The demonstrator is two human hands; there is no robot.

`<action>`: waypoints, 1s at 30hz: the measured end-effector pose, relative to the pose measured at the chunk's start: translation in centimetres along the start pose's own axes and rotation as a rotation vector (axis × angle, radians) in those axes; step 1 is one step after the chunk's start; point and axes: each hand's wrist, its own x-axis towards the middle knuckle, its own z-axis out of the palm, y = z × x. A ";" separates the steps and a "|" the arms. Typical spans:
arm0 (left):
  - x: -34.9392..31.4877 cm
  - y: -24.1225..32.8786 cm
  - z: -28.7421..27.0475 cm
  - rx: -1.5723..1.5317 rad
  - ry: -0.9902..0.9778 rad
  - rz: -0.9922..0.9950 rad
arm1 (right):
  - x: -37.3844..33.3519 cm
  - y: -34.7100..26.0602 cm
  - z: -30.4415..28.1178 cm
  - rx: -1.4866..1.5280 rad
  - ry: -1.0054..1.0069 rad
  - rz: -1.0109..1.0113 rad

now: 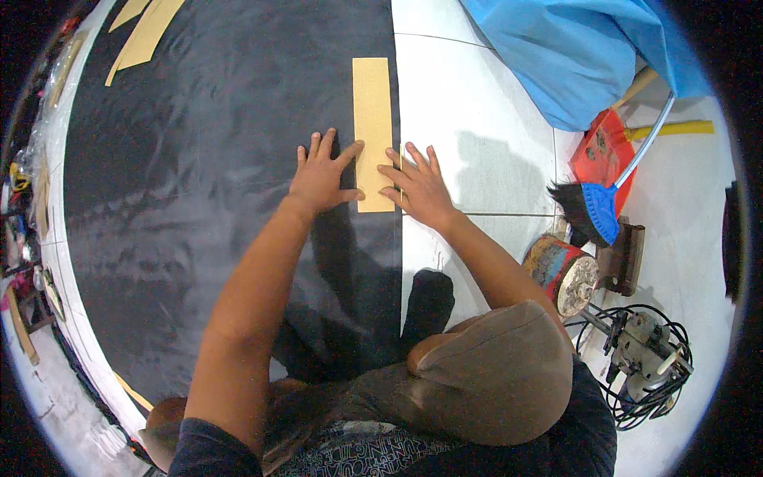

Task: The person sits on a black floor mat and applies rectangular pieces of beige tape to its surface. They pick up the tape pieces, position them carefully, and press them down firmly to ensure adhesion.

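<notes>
A long tan cardboard strip (372,103) lies lengthwise along the right edge of a black sheet (199,238) on the floor. My left hand (319,176) is spread flat, thumb and forefinger touching the strip's left edge, the other fingers on the sheet. From the other side, my right hand (421,184) rests with fingers apart, its thumb and nearest fingertips on the strip's right edge. Among those fingers shows a thin pale stick-like piece (402,151); whether it is gripped is unclear.
More tan strips (152,32) lie at the sheet's far left. To the right stand a blue broom head (600,213), a red dustpan (588,151), a round can (574,286) and a metal device with coiled black cable (644,350). Blue cloth (548,63) covers the far right.
</notes>
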 end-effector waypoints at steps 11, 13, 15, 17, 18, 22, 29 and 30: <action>0.0 0.5 -0.6 0.047 -0.022 -0.014 | -0.1 -0.1 -0.1 0.005 -0.029 0.028; 0.0 0.6 -0.7 0.051 -0.035 -0.018 | -0.1 0.1 0.0 0.002 -0.017 0.020; 0.0 0.4 -0.7 0.053 -0.035 -0.021 | -0.2 -0.1 0.1 0.010 -0.032 0.030; 0.0 0.2 -0.5 0.054 -0.023 -0.024 | 0.1 0.0 0.1 -0.006 -0.022 0.015; 0.0 0.3 -0.5 0.053 -0.023 -0.027 | 0.1 0.1 0.1 -0.010 -0.029 0.019; 0.0 0.5 -0.5 0.040 -0.018 -0.032 | 0.0 0.0 -0.1 0.002 -0.030 0.020; -0.2 0.4 -0.8 0.028 -0.033 -0.053 | 0.1 -0.3 -0.1 0.015 -0.034 0.028; -0.1 0.5 -0.8 0.027 -0.040 -0.055 | 0.0 -0.2 -0.2 0.017 -0.036 0.032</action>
